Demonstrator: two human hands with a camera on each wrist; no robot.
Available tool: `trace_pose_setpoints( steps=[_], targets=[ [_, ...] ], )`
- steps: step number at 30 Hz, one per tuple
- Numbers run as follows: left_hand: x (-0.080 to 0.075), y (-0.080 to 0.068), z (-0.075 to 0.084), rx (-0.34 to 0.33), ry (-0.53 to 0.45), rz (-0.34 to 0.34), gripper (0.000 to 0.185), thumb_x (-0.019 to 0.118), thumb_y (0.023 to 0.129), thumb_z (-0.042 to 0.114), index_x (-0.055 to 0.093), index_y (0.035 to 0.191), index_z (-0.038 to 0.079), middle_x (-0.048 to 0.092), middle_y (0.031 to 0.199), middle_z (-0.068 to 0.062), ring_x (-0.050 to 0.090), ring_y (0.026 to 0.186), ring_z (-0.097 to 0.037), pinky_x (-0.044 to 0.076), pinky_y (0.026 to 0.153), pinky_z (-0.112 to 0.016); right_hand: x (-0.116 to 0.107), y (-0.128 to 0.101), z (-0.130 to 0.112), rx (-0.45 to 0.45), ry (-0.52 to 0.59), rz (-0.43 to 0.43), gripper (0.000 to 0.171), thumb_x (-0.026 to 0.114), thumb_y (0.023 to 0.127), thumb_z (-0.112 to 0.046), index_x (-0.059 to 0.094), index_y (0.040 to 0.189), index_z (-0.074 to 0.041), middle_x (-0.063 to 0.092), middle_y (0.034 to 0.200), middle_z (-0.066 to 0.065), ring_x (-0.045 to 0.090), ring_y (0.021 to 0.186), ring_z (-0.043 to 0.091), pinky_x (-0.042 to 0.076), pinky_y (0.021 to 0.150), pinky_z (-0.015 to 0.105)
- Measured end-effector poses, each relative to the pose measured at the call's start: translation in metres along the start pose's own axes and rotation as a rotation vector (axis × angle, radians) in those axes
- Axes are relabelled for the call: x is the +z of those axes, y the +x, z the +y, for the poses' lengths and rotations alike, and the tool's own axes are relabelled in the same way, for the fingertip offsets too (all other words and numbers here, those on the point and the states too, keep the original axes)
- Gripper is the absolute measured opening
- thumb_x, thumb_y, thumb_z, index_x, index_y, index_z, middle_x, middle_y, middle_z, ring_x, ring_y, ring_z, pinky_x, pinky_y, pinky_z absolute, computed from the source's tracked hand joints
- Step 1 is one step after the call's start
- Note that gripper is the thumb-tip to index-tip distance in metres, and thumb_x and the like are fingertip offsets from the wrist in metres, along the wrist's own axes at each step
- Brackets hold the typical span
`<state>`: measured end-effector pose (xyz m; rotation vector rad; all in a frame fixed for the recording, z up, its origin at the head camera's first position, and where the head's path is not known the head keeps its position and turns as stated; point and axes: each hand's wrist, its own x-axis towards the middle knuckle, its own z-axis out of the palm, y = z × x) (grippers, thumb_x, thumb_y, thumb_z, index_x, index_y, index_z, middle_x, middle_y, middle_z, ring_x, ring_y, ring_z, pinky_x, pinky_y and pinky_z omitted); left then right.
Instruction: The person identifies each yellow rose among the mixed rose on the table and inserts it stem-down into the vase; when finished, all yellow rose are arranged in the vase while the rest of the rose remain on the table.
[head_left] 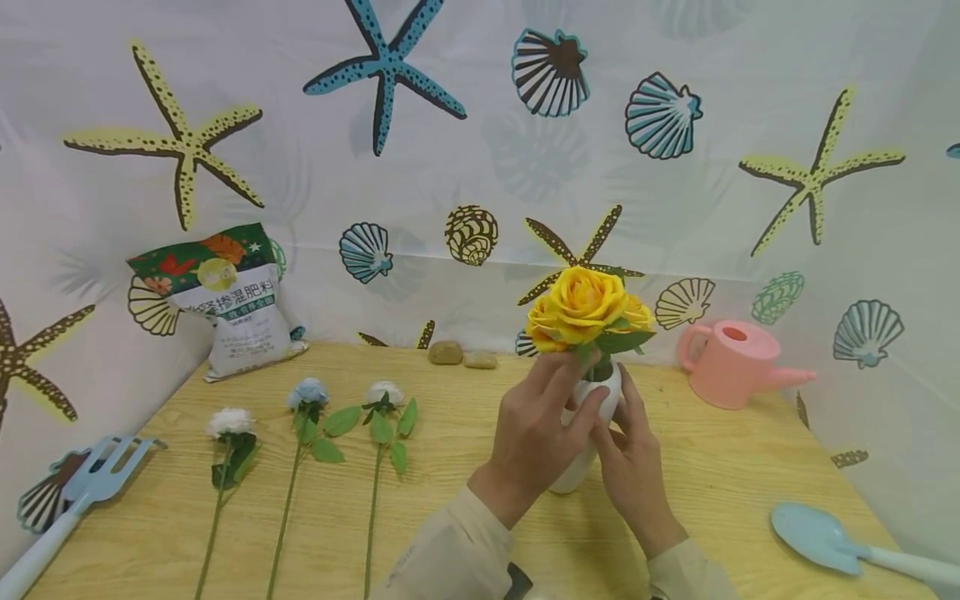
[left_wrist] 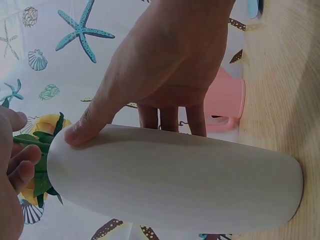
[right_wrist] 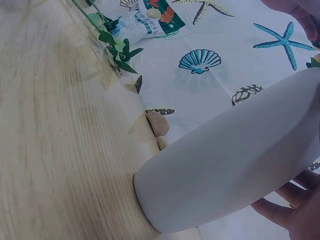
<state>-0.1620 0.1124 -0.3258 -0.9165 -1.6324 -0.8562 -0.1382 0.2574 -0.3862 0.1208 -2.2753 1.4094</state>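
A white vase [head_left: 576,468] stands upright on the table, right of the middle. Yellow roses [head_left: 587,305] with green leaves rise from its mouth. My left hand [head_left: 534,427] is at the vase's mouth, its fingers pinching the green rose stem just under the blooms; the left wrist view shows these fingers [left_wrist: 26,167] around the stem. Lower down, my right hand [head_left: 636,471] holds the upper part of the vase from the right. Its thumb [left_wrist: 87,127] lies along the vase near the rim, with the other fingers on the far side. The stem ends inside the vase are hidden.
A white flower [head_left: 231,422], a blue flower [head_left: 308,392] and another white flower [head_left: 385,392] lie at left. A blue fork [head_left: 105,475], fertilizer bag [head_left: 243,312], stones [head_left: 446,352], pink watering can [head_left: 731,367] and blue trowel [head_left: 813,533] surround the work area.
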Motion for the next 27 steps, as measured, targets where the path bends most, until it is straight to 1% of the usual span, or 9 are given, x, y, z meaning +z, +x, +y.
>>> trace_pose_setpoints(
  steps=[6,13,18,19,20,22,23,26,27],
  targets=[
    [0.000,-0.004,0.001,-0.040,0.044,-0.081,0.042,0.080,0.084,0.012,0.058,0.119,0.004,0.064,0.107,-0.010,0.058,0.059,-0.008,0.049,0.059,-0.008,0.003,0.001,0.004,-0.005,0.003,0.001,0.070,0.057,0.104,-0.015,0.022,0.161,-0.032,0.054,0.148,0.014,0.055,0.133,0.030,0.053,0.099,0.050],
    [-0.002,-0.009,0.003,-0.077,0.085,-0.131,0.043,0.078,0.084,0.011,0.058,0.122,0.005,0.063,0.113,-0.012,0.056,0.056,-0.009,0.048,0.053,-0.012,0.004,0.001,0.005,-0.055,-0.001,0.000,0.068,0.054,0.104,-0.010,0.021,0.162,-0.026,0.053,0.147,0.020,0.055,0.133,0.036,0.055,0.096,0.052],
    [-0.004,-0.012,0.004,-0.079,0.090,-0.165,0.041,0.077,0.085,0.012,0.061,0.122,0.006,0.064,0.110,-0.012,0.054,0.054,-0.008,0.047,0.054,-0.010,0.001,0.001,0.005,-0.056,0.003,0.006,0.068,0.054,0.104,-0.010,0.021,0.162,-0.024,0.053,0.147,0.022,0.056,0.131,0.040,0.053,0.096,0.057],
    [-0.006,-0.012,0.004,-0.075,0.086,-0.172,0.040,0.077,0.085,0.012,0.062,0.122,0.007,0.065,0.109,-0.013,0.055,0.054,-0.008,0.048,0.055,-0.010,0.001,0.001,0.005,-0.051,0.001,0.006,0.068,0.054,0.104,-0.011,0.021,0.162,-0.024,0.053,0.147,0.022,0.056,0.130,0.040,0.053,0.096,0.057],
    [-0.007,-0.012,0.004,-0.070,0.081,-0.175,0.039,0.077,0.085,0.012,0.063,0.120,0.007,0.065,0.108,-0.012,0.057,0.054,-0.008,0.049,0.056,-0.010,0.001,0.001,0.005,-0.046,0.001,0.008,0.068,0.055,0.104,-0.011,0.022,0.162,-0.024,0.053,0.147,0.021,0.057,0.130,0.038,0.054,0.096,0.054],
    [-0.012,-0.013,0.003,-0.063,0.070,-0.180,0.035,0.078,0.085,0.012,0.065,0.117,0.007,0.066,0.107,-0.012,0.061,0.058,-0.009,0.051,0.058,-0.010,0.000,0.002,0.006,-0.028,0.002,0.009,0.069,0.056,0.104,-0.012,0.022,0.162,-0.026,0.053,0.148,0.019,0.058,0.128,0.034,0.057,0.096,0.041],
    [-0.015,-0.013,0.003,-0.060,0.059,-0.179,0.034,0.079,0.084,0.011,0.066,0.115,0.007,0.066,0.108,-0.011,0.062,0.058,-0.009,0.051,0.059,-0.009,0.000,0.002,0.006,-0.023,-0.001,0.012,0.069,0.057,0.103,-0.012,0.023,0.161,-0.027,0.054,0.148,0.019,0.059,0.127,0.028,0.057,0.095,0.033],
    [-0.028,-0.015,0.000,-0.072,0.040,-0.185,0.032,0.078,0.083,0.007,0.067,0.113,0.006,0.066,0.110,-0.010,0.063,0.059,-0.008,0.049,0.058,-0.008,-0.001,0.002,0.008,-0.007,0.006,0.011,0.070,0.058,0.103,-0.013,0.023,0.161,-0.028,0.054,0.147,0.021,0.059,0.128,0.029,0.057,0.095,0.035],
    [-0.034,-0.015,-0.001,-0.080,0.038,-0.184,0.031,0.078,0.083,0.006,0.067,0.113,0.006,0.065,0.110,-0.010,0.062,0.059,-0.008,0.049,0.057,-0.009,-0.002,0.002,0.008,0.002,0.006,0.006,0.070,0.058,0.103,-0.015,0.022,0.161,-0.029,0.053,0.147,0.021,0.059,0.128,0.031,0.057,0.097,0.038]
  ],
)
